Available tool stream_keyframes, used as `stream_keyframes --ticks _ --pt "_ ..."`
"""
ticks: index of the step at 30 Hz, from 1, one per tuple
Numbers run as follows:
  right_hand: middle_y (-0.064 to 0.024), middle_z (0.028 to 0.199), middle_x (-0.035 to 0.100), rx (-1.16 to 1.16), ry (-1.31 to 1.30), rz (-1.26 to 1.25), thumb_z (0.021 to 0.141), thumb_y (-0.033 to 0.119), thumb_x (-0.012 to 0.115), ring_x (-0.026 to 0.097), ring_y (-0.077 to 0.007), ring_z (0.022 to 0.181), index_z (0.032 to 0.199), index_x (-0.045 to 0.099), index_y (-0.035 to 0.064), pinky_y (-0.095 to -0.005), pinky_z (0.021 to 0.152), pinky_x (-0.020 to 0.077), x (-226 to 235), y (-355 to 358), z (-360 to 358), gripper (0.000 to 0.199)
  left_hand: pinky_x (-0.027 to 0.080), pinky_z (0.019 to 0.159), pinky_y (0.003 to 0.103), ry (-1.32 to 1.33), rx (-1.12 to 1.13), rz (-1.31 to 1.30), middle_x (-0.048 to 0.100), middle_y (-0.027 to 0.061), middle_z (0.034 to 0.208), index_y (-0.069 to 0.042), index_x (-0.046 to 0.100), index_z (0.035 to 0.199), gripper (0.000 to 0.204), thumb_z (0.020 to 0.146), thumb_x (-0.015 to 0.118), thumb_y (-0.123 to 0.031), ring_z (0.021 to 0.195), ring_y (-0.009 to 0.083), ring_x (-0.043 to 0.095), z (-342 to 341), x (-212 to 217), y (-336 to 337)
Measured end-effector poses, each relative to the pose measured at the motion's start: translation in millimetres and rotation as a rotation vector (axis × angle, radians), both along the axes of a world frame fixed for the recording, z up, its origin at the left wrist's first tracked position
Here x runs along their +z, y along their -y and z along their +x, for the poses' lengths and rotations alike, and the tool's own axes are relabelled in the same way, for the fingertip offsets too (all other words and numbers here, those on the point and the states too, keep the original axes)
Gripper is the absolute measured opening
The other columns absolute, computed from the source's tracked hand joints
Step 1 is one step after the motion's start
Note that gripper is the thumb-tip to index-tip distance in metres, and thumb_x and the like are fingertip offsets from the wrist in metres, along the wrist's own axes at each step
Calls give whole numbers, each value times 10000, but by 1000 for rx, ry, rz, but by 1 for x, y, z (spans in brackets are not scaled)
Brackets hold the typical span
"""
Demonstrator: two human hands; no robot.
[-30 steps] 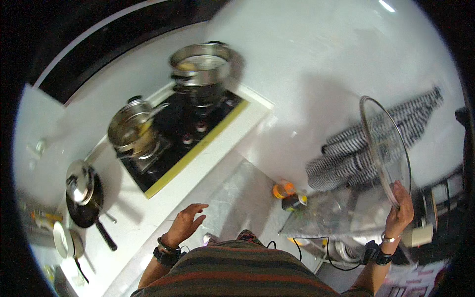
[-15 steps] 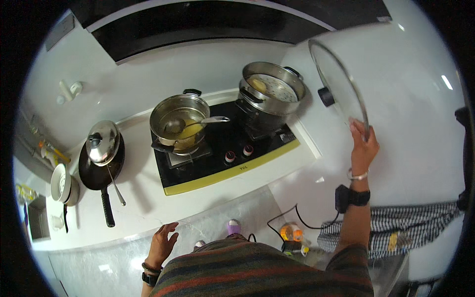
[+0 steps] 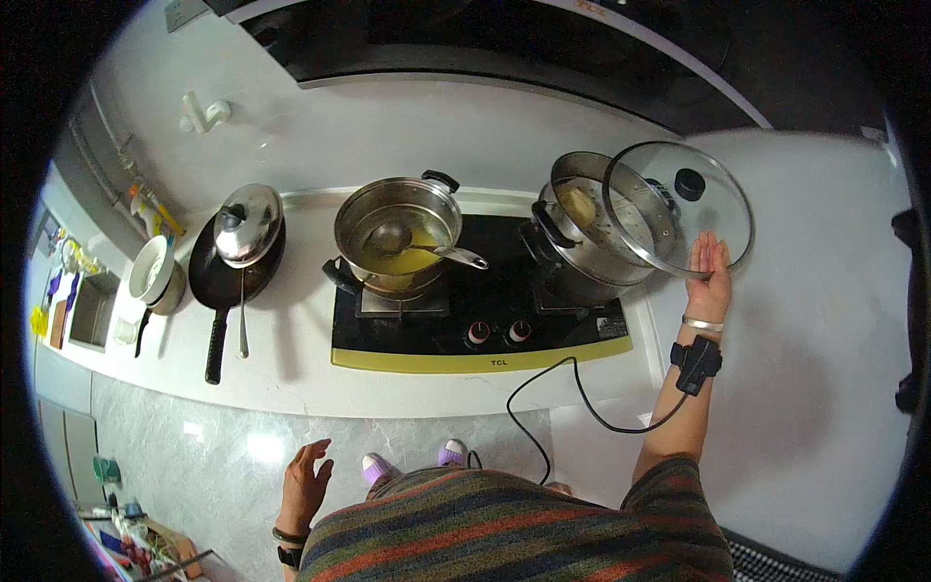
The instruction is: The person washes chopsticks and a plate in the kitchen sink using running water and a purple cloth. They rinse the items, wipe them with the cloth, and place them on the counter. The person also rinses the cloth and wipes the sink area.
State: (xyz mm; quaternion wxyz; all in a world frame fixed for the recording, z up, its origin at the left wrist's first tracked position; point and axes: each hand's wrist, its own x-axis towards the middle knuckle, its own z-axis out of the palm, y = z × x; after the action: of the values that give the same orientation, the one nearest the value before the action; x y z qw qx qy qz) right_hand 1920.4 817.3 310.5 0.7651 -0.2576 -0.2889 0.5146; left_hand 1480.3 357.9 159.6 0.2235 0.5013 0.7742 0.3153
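Head view shows the right hand (image 3: pixel 711 278) gripping a glass lid (image 3: pixel 684 213) by its near rim, at the right end of the hob (image 3: pixel 499 286). That edge is probably the easiest to reach, and the grip leaves the black knob (image 3: pixel 690 184) untouched in the lid's centre. The lid overlaps the right side of the steamer (image 3: pixel 601 264), which stands on the hob's right half; whether the two touch is hard to tell from above, through clear glass. Inside the steamer, a yellow lump (image 3: pixel 581 204) sits on a holed tray (image 3: pixel 608 238), left of the lid's edge. On the hob's left half stands a pot (image 3: pixel 398 195), its ladle (image 3: pixel 391 239) leaning across the rim with the handle toward the hob's middle, likely to stop it sliding in. The left hand (image 3: pixel 303 483) hangs in front of the hob's left end, fingers loosely curved and holding nothing, presumably because the lid needs only one hand. Left of the hob, a metal cover (image 3: pixel 254 228) rests over the frying pan (image 3: pixel 208 267), whose handle points toward the counter's (image 3: pixel 291 388) front edge, seemingly for easy grasping.
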Motion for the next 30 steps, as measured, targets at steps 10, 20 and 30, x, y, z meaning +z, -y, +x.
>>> stream_keyframes --ticks 10,20,30 --pt "-194 1148 597 261 -460 -296 959 86 502 584 -331 1090 1159 510 -59 -461 948 510 -52 -69 -12 247 531 760 395 -27 18 -12 629 160 1062 -58 565 1175 364 820 634 -18 942 311 644 15 4 -8" --pt "-234 1272 530 399 -436 -337 999 84 394 535 -371 1166 1274 424 -26 -503 980 471 -73 -89 20 298 520 772 397 -5 66 -44 631 151 1038 -64 575 1162 348 821 635 -38 927 305 634 13 -1 -14" --pt "-96 765 628 289 770 -377 903 528 550 589 -143 649 927 575 76 -262 561 483 -40 -37 41 453 536 775 380 -21 6 -54 636 141 1083 -40 585 1162 341 826 641 -24 941 290 643 8 -4 -27"
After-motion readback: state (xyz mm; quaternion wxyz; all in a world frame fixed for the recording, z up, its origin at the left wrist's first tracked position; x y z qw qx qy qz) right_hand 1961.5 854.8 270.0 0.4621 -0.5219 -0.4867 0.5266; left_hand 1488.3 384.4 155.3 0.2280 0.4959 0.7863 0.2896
